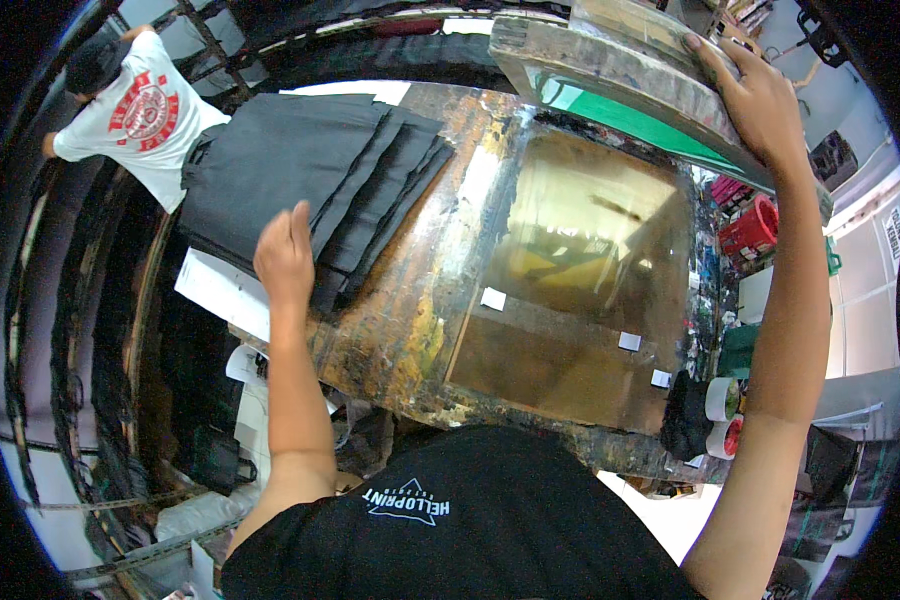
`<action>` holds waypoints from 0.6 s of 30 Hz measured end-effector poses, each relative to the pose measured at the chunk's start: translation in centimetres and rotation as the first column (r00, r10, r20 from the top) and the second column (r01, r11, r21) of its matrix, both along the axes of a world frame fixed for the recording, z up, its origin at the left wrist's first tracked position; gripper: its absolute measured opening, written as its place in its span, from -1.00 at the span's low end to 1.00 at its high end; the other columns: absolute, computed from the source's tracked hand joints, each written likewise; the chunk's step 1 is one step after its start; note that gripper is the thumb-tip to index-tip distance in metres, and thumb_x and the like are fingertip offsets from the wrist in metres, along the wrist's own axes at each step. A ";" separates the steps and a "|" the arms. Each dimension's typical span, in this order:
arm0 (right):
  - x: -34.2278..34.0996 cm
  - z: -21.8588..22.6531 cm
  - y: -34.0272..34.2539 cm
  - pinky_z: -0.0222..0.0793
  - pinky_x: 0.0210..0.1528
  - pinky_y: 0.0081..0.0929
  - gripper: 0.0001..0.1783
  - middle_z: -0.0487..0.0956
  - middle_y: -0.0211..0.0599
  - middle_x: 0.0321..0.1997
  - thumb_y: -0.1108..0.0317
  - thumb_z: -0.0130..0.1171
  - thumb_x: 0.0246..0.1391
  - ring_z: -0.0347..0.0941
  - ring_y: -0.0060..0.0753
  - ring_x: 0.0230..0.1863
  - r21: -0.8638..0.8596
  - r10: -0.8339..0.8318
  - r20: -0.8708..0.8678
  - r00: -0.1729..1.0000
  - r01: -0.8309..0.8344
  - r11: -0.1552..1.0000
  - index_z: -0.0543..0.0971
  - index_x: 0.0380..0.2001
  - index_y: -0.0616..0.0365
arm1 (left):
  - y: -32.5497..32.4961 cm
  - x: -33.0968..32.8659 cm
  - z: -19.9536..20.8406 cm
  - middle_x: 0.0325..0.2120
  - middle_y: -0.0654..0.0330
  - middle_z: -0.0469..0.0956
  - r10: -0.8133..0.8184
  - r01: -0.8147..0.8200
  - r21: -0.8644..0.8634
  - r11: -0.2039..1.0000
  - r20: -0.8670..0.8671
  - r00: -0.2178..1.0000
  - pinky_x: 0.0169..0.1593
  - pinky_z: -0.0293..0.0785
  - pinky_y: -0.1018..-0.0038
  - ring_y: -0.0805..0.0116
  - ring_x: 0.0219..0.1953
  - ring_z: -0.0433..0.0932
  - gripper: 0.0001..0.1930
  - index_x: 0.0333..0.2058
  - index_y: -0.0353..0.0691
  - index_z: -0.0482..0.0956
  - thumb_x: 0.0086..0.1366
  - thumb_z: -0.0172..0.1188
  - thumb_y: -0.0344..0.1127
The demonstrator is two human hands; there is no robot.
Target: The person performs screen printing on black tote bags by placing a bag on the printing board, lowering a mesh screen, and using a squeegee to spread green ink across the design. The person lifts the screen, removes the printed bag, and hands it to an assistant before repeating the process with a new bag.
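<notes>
My right hand (pixel 762 108) grips the upper edge of a raised wooden screen-printing frame (pixel 610 72), its fingers spread over the wood. The frame stands tilted at the far side of the table, with green mesh (pixel 620 125) showing beneath. My left hand (pixel 286 255) is over the near edge of a stack of black fabric pieces (pixel 290 150), its fingers stretched upward and nothing visible in them. Whether it touches the fabric I cannot tell. Between my arms lies a glossy brown printing board (pixel 580 240), with small white tabs (pixel 493 298) stuck on it.
The paint-stained table (pixel 390 350) carries all this. A person in a white shirt (pixel 150 115) stands at far left beside dark racks (pixel 80 300). Tape rolls (pixel 722 400) and a black cloth (pixel 684 415) sit at the near right corner; a red container (pixel 750 228) is beyond the right edge.
</notes>
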State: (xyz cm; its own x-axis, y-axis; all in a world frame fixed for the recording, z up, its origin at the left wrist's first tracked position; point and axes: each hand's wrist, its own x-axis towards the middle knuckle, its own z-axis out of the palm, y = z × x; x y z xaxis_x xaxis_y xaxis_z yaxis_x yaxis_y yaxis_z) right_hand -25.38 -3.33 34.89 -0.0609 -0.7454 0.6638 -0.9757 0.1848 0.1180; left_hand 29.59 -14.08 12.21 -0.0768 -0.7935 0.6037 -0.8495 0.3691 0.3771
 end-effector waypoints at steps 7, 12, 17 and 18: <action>2.7 0.4 0.2 0.41 0.22 0.00 -0.28 0.66 0.20 0.02 -0.34 -0.03 0.32 0.55 0.33 0.10 0.042 -0.072 0.135 0.988 0.066 0.997 0.68 0.08 0.07 | -10.2 1.1 -5.5 -0.22 -0.14 0.68 0.017 -0.198 0.238 0.951 0.598 0.802 0.03 0.61 0.03 -0.15 -0.12 0.68 -0.55 -0.19 -0.25 0.66 0.44 0.21 0.10; 1.3 0.4 0.4 0.46 0.14 0.02 -0.37 0.70 0.09 -0.06 -0.22 -0.06 0.37 0.60 0.26 -0.01 0.054 0.073 -0.235 0.969 -0.062 0.997 0.65 0.12 0.04 | -10.6 1.2 -2.8 -0.28 -0.22 0.71 -0.069 -0.106 0.287 0.952 0.539 0.839 -0.05 0.61 -0.07 -0.23 -0.17 0.70 -0.57 -0.24 -0.31 0.67 0.52 0.04 -0.03; 7.7 3.6 1.4 0.43 0.27 -0.09 -0.05 0.69 0.00 -0.04 -0.52 -0.23 0.36 0.56 -0.17 0.10 0.257 -0.210 0.265 0.941 0.141 0.956 0.68 -0.11 0.26 | -8.6 -1.9 3.1 -0.29 -0.24 0.69 -0.202 -0.017 0.345 0.939 0.588 0.783 -0.02 0.59 -0.10 -0.31 -0.17 0.67 -0.61 -0.30 -0.30 0.68 0.50 -0.04 -0.15; 7.5 3.8 1.6 0.44 0.27 -0.09 -0.04 0.69 -0.01 -0.05 -0.53 -0.25 0.37 0.56 -0.17 0.09 0.263 -0.208 0.280 0.937 0.133 0.956 0.68 -0.11 0.26 | -7.6 -4.9 4.0 -0.30 -0.23 0.69 -0.296 0.051 0.395 0.917 0.590 0.751 -0.02 0.59 -0.09 -0.30 -0.18 0.67 -0.62 -0.31 -0.29 0.69 0.48 -0.04 -0.17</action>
State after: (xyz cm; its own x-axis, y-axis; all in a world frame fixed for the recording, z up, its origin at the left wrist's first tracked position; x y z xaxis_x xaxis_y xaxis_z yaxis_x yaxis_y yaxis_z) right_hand -17.85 -1.72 38.66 -0.3699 -0.8388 0.3996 -0.9280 0.3543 -0.1151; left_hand 24.67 -21.67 16.22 -0.4954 -0.8661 0.0660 -0.8675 0.4894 -0.0894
